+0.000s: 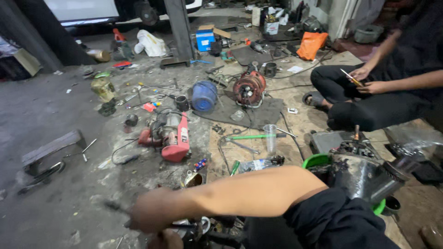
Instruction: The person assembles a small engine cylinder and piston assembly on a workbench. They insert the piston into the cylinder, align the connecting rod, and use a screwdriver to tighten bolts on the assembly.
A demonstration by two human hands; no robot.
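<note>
Thin dark metal rod-like tool [115, 207], blurred, sits in the person's hand [150, 216] at the bottom edge of the head view, low over the grey concrete floor [46, 138]. That arm crosses in from the right, so which hand it is cannot be told; its fingers look wrapped round the tool. A second hand [167, 240] shows only as a blur just below, its state unreadable. Beneath both lies a cluster of small metal parts [203, 228], partly hidden.

Handling, judged: the tool looks stiff, light and narrow, likely greasy in this setting, so a full-fist hold near its middle seems safest. The dark cast-metal motor housing [364, 175] to the right, resting in a green plastic basin [318, 160], looks heavy, rigid and oily; it wants two hands under the body.

Packages and colour marks:
- blue cardboard box [205, 39], far centre, rectangular
- orange plastic bag [310, 44], far right, slumped
- white crumpled bag [151, 44], far left of centre
- red electric winch [171, 135], mid floor, with a pale label on its side
- blue plastic bucket [204, 96], on its side

A seated co-worker's hands [364, 79] hold a small flat object, well apart.
</note>
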